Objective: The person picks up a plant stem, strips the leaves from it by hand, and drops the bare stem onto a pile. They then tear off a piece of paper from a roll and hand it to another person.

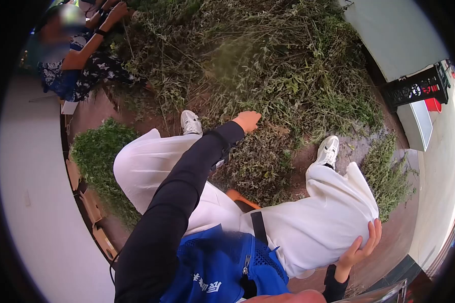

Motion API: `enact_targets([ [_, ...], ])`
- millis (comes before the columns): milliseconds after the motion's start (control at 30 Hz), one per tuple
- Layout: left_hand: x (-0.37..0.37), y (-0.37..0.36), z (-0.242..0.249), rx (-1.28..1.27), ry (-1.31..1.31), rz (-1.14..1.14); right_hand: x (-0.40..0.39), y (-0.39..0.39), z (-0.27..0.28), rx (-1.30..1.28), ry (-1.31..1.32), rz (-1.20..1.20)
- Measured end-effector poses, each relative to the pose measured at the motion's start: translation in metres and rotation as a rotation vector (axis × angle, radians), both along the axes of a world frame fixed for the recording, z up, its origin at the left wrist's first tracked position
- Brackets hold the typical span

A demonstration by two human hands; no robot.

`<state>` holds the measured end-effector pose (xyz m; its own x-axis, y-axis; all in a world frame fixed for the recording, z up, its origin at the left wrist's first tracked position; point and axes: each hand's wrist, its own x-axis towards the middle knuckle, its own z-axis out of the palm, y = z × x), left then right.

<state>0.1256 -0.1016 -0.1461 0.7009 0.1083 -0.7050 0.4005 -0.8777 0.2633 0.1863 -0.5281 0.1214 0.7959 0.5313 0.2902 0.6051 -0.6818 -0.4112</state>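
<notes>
The low, matted pile of dry brown-green leafy plants (260,164) is seen at the centre of the frame, between two white shoes (330,150). At its upper edge it is met by the left hand (247,121), black-sleeved, with fingers curled; whether any stem is grasped cannot be told. Little weight is to be expected: the stems are judged thin and fairly stiff, the leaves brittle and easily shed, the stalks prone to tangling. The stems are best taken in a small bunch by their bare, thicker ends rather than by the leafy tips. The right hand (361,247) is rested, fingers spread and released, on the white trousers (333,217) at lower right. The upper frame is filled by a large heap of long green stalks (273,60); a greener leafy bundle (103,166) is seen at left, and a seated person (81,65) at upper left.
</notes>
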Motion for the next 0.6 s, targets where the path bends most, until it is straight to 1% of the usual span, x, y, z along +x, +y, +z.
enact_targets([
  [67,0.003,0.016,-0.024,-0.008,-0.063,0.204,0.003,-0.001,0.0,-0.035,0.029,-0.031],
  [100,0.005,0.023,-0.036,-0.017,-0.052,0.211,0.005,-0.002,0.0,-0.04,0.045,-0.054],
  [167,0.007,0.034,-0.061,0.061,-0.365,0.27,0.005,0.004,0.001,-0.062,0.073,-0.075],
  [200,0.01,0.035,-0.065,0.124,-0.445,0.264,0.004,0.008,0.001,-0.04,0.077,-0.096],
  [233,0.013,0.032,-0.068,0.116,-0.432,0.269,0.004,0.011,0.001,-0.016,0.08,-0.118],
  [300,0.022,0.019,-0.071,0.066,-0.292,0.417,0.007,0.014,0.001,-0.066,0.096,-0.131],
  [333,0.025,0.01,-0.08,0.047,-0.209,0.335,0.007,0.016,0.002,-0.068,0.089,-0.146],
  [367,0.02,-0.005,-0.086,-0.074,-0.19,0.303,0.008,0.018,0.002,-0.07,0.081,-0.161],
  [400,0.013,-0.026,-0.1,-0.183,-0.241,0.316,0.008,0.019,0.003,-0.079,0.087,-0.16],
  [433,0.007,-0.047,-0.095,-0.232,-0.258,0.33,0.008,0.018,0.002,-0.075,0.091,-0.166],
  [467,0.003,-0.065,-0.085,-0.206,-0.163,0.268,0.008,0.018,0.002,-0.07,0.095,-0.172],
  [500,-0.012,-0.081,-0.103,-0.294,-0.237,0.178,0.007,0.019,0.001,-0.075,0.099,-0.172],
  [533,-0.025,-0.097,-0.099,-0.354,-0.276,0.169,0.007,0.019,0.001,-0.068,0.094,-0.169],
  [567,-0.036,-0.108,-0.096,-0.422,-0.192,0.104,0.006,0.02,0.001,-0.059,0.089,-0.165],
  [600,-0.046,-0.116,-0.09,-0.425,-0.157,0.028,0.005,0.02,0.001,-0.061,0.089,-0.164],
])
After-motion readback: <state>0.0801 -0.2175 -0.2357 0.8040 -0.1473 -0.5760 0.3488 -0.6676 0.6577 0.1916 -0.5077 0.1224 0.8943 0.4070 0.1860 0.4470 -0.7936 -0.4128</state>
